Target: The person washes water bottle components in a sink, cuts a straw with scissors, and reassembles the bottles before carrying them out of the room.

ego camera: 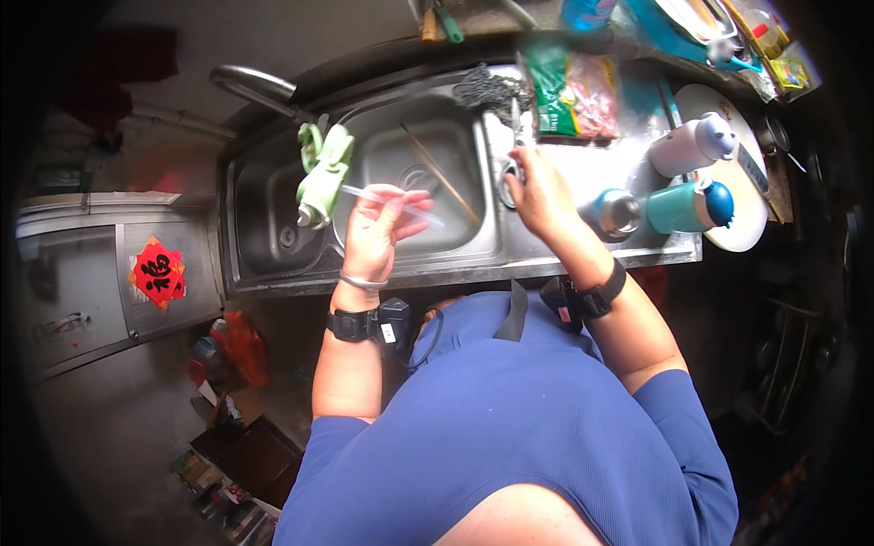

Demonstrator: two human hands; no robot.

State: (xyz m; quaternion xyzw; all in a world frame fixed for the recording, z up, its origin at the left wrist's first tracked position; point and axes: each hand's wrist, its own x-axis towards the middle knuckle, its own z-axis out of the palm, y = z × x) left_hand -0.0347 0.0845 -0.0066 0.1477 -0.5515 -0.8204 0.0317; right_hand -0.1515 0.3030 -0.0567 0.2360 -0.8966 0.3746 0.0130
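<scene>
My left hand [386, 222] is over the divider side of the large steel sink basin [382, 130], pinching a clear plastic straw [427, 217] between thumb and fingers. The straw's left end meets a light green plastic piece [324, 177] with a loop; whether they are joined I cannot tell. On the drainboard [567, 164], my right hand [546, 198] touches a pair of scissors [506, 183] around the handles. Their blades point away from me. How firmly the fingers grip them is not clear. A thin wooden stick [440, 174] leans inside the basin.
Beyond the scissors lie a grey mesh scourer [488, 90] and a green-and-pink plastic packet [573, 92]. Right of my right hand are a steel cup [616, 213], a teal bottle [676, 207] and a pale pink bottle [683, 147], near a white cutting board [734, 235]. The faucet [252, 78] rises behind the basins.
</scene>
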